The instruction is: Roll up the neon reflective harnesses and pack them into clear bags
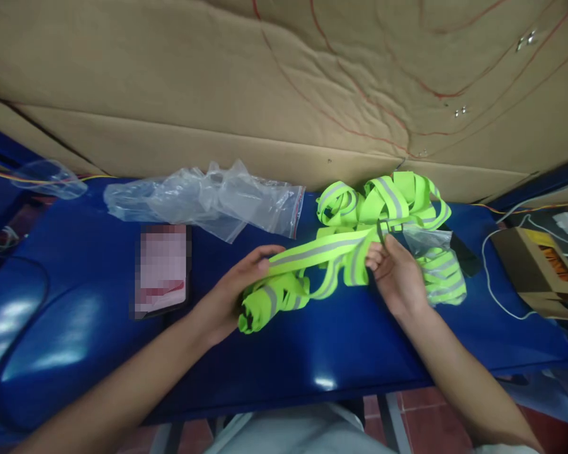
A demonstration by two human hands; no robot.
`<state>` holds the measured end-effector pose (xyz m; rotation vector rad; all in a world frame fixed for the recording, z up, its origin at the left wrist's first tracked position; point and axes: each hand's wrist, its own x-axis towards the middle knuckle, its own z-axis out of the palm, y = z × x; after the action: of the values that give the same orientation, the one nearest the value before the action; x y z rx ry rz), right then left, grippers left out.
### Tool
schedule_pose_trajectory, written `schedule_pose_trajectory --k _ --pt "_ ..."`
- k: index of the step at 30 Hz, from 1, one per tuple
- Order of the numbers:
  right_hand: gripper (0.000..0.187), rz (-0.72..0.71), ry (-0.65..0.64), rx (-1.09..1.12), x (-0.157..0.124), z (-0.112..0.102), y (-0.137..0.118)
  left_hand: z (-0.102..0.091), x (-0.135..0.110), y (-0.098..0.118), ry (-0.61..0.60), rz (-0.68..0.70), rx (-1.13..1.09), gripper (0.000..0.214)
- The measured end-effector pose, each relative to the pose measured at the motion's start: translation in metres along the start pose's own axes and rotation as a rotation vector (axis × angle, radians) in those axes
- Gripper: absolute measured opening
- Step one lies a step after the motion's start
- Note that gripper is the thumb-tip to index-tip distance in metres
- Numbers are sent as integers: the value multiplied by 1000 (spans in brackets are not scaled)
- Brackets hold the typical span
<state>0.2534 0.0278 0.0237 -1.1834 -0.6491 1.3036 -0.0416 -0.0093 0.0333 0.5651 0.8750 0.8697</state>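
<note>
Step in hand, by judgement: rolling up neon-yellow reflective strap (322, 249) on blue table (312, 353). Left hand (231, 293) clamped around rolled end; right hand (397, 274) pinching free length. For next turn: keep strap taut, wind evenly. Farther back: tangled strap pile (388, 198), clear zip bags (208, 198).

Neon-yellow, grey-striped straps (360, 243); blue table (312, 353)

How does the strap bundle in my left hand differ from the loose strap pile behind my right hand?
The strap bundle is folded tight; the strap pile sprawls in open loops. The left hand grips the bundle, the right hand its trailing strap; the pile lies on the blue table. The bundle sits nearer the person, the pile nearer the cardboard. Both are neon yellow-green with grey reflective stripes.
</note>
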Motion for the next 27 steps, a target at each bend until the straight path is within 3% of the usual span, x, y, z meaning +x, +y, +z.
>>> schedule_pose_trajectory --k 2,6,9,13,17,19,20,23,25,27 --pt "42 -229 -81 -178 -8 2 11 3 2 1 73 10 -115 50" --pt "71 -810 -359 -962 -38 6 36 6 3 -3 47 35 -186 65" --pt "79 -1021 -588 -1301 -57 10 45 8 2 -11 6 27 -136 68" --pt "65 -1054 -582 -1330 -55 12 37 9 2 -17 -88 0 -79 57" --pt "55 -1000 -302 -1270 -38 7 26 8 3 -15 -120 -27 -64 58" --pt "54 -1064 -171 -1251 -35 5 24 7 3 -15 -108 -50 -62 59" --pt "53 -1112 -164 -1235 -35 5 23 7 3 -14 -100 -55 -62 59" --pt "51 -1229 -411 -1168 -43 7 25 8 2 -14 -86 -44 -63 62" --pt "54 -1248 -634 -1148 -49 10 28 7 3 -14 -99 -42 -52 65" --pt "58 -1237 -743 -1144 -53 12 30 7 3 -15 -117 -39 -39 64"
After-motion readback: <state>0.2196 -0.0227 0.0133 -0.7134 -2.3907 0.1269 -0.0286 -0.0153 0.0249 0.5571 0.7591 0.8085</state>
